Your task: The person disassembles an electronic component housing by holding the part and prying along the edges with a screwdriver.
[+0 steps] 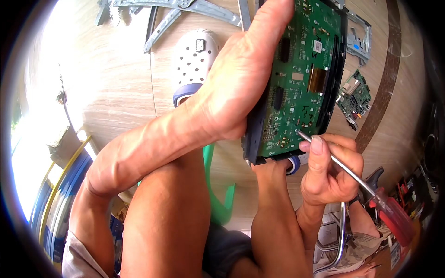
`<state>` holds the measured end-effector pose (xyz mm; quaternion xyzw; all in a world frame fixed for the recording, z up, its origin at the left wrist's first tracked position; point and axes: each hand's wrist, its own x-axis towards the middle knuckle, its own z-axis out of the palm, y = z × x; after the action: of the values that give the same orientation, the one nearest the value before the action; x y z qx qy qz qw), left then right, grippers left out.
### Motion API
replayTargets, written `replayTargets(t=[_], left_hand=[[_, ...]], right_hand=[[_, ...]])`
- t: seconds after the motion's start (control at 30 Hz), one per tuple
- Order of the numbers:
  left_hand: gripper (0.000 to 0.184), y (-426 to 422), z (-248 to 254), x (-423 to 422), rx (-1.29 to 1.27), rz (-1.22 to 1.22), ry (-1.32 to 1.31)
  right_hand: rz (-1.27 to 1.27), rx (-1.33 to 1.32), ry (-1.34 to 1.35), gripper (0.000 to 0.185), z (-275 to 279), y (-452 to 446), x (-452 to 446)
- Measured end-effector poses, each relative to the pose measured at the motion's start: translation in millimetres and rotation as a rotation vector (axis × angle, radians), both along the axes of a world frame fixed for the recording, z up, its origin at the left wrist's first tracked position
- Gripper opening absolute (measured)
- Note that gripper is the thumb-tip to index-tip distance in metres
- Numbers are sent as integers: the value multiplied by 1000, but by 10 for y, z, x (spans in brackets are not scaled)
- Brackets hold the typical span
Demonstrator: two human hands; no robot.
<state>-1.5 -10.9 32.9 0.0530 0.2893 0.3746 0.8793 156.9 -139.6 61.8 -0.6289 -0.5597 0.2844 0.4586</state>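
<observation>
My left hand (248,69) grips the left side of a black-framed panel with a green circuit board (296,88) on its face. The panel is tilted upright above my knees, its fingers' far side hidden behind it. In my right hand (333,167) is a screwdriver (347,171) with a translucent red handle, its metal shaft pinched between thumb and fingers. The tip rests at or very close to the lower part of the board. A copper-coloured ribbon (317,80) and a white label (317,46) show on the board.
On the tiled floor to the right lie a smaller circuit board (354,98) and a metal bracket (359,39). Metal arms (185,9) lie at the top. A white clog (194,58) is on my foot. Another person's leg (364,220) shows at lower right.
</observation>
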Motion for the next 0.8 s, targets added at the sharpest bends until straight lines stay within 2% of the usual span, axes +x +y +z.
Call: replayTargets(t=[0.13, 0.53, 0.8], left_hand=[[65, -1, 2, 34, 4, 11, 3], [64, 1, 6, 23, 11, 28, 14], [63, -30, 21, 25, 15, 35, 22]], right_hand=[[-67, 126, 7, 23, -74, 21, -63], [-14, -149, 75, 18, 140, 50, -19], [1, -145, 97, 17, 167, 65, 1]])
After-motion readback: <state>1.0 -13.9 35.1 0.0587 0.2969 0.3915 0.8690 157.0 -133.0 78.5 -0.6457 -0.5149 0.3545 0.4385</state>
